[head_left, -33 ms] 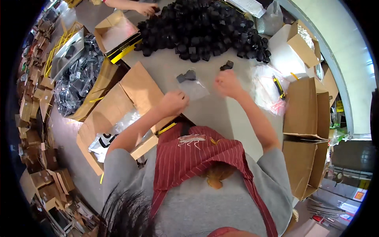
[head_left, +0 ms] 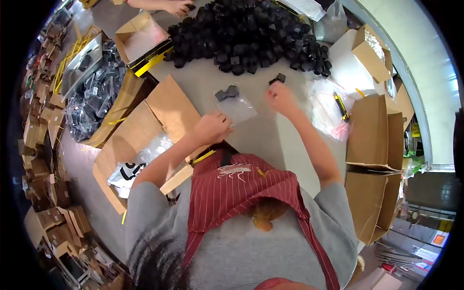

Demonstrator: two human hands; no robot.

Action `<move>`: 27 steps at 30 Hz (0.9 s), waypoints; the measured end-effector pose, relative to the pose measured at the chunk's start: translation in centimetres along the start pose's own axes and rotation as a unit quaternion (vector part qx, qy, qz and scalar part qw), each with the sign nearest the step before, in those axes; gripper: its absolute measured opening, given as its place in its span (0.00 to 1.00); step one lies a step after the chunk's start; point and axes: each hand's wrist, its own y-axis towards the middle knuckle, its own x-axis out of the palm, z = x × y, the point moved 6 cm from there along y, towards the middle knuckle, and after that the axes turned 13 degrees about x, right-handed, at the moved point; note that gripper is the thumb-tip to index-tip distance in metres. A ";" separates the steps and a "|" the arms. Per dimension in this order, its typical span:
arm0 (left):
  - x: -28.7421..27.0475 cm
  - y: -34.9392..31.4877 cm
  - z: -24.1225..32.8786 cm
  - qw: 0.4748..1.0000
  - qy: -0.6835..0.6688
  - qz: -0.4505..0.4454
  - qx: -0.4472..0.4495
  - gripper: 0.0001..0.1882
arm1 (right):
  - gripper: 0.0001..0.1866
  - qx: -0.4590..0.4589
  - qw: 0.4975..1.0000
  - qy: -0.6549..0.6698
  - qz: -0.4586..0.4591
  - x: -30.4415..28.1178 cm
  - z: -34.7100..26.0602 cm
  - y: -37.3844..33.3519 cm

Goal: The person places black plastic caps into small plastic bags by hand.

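A clear plastic bag [head_left: 243, 110] lies on the grey table in front of me, with a black plastic part [head_left: 227, 93] in or under its far end. Beside the bag's near corner, my left hand [head_left: 213, 127] is closed, its fingers curled; what they hold, if anything, is hidden. My right hand [head_left: 282, 99] is slightly blurred and looks closed. Just beyond its knuckles is another black plastic part [head_left: 277, 79], which seems to rest on the table. A big pile of similar black parts [head_left: 244, 36] covers the far side.
Left of me stands an open carton [head_left: 171, 104] with plastic bags inside; beyond it, a box of bagged dark parts [head_left: 99, 92]. Clear bags [head_left: 324, 108] lie at right with a yellow-black cutter [head_left: 341, 107]. Open cartons [head_left: 368, 133] stand farther right. Another person's hand [head_left: 180, 7] touches the pile.
My right hand has shifted slightly away from me, nearer the loose black part. The clear bag's position beside my left hand differs a little.
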 end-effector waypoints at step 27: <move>5.4 0.5 1.7 0.976 -0.003 0.104 -0.190 0.06 | 0.24 0.114 0.993 -0.019 0.017 0.8 2.1 -9.5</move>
